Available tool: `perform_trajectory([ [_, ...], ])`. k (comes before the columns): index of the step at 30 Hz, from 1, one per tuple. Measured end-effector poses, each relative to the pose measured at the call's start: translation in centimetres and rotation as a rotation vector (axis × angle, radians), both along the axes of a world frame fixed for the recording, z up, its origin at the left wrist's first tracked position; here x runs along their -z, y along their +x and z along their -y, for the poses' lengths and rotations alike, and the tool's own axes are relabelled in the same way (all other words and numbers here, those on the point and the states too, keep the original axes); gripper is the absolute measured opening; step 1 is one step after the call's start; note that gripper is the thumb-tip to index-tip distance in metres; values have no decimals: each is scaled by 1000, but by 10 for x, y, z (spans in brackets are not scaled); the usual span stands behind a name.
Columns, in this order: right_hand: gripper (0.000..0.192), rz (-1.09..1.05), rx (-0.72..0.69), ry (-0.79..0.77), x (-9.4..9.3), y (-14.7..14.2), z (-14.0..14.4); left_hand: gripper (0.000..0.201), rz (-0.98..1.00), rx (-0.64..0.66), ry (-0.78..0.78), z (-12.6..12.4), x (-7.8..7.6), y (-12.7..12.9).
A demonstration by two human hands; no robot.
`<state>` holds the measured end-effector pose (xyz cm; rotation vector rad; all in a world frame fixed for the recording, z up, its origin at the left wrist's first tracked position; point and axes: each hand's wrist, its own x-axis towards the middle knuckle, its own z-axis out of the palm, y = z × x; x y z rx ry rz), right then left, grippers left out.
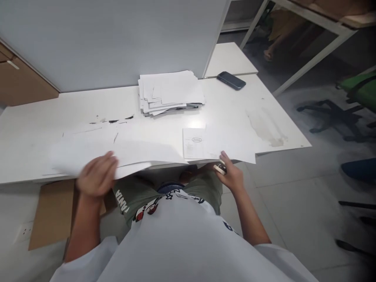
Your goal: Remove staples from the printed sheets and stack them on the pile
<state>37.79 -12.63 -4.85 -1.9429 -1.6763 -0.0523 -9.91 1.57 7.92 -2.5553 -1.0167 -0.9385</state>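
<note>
Two hands: both work at the near edge of the white counter [44, 121].
Left hand [96, 176]: blurred, lying palm-down on a spread of loose sheets [117, 150]; the grip is flat and apart, fingers resting on the paper rather than clamped round it.
Loose sheets: lie overlapping along the near-left part of the counter, their front edges hanging just over its rim.
Right hand [232, 176]: at the counter's front edge, below the rim; the grip is together round a small roll of tape [220, 168], with one finger touching the corner of a printed sheet [217, 145].
Printed sheet: flat on the counter, right of the loose sheets, small print and an oval mark at its left end; text too small to read.
Paper stack [170, 92]: untidy pile at the back of the counter, against the grey partition [117, 39], well apart from both hands.
Phone [231, 80]: dark, face-up, at the far right corner, beside the stack.
Cardboard [53, 213]: brown sheet under the counter on the left.
Office chair [352, 113]: green seat, black base, on the floor to the right.
</note>
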Motion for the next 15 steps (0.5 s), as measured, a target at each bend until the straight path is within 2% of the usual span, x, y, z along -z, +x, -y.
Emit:
perform_trajectory([
  [2,56,-41,-46,-5,3,-11,-7,20,152,-255,88,-2,-2,-46],
  [3,59,-55,-68,-2,4,-17,-11,27,199,-338,108,-5,2,-64],
  [5,65,-64,-117,-11,5,-30,-17,28,206,-438,124,-14,15,-84],
  [7,70,-51,-146,-31,3,-40,-22,16,108,-466,79,-28,33,-89],
  [9,73,-33,-111,-44,-2,-44,-25,5,13,-456,-23,-43,47,-89],
  [10,74,-23,-77,-51,-5,-43,-26,8,-11,-437,-93,-49,51,-90],
  [12,82,6,-4,-103,-11,-35,-25,25,-11,-407,-242,-59,54,-94],
  [15,96,55,58,-237,-15,-15,-19,67,55,-412,-450,-62,43,-95],
])
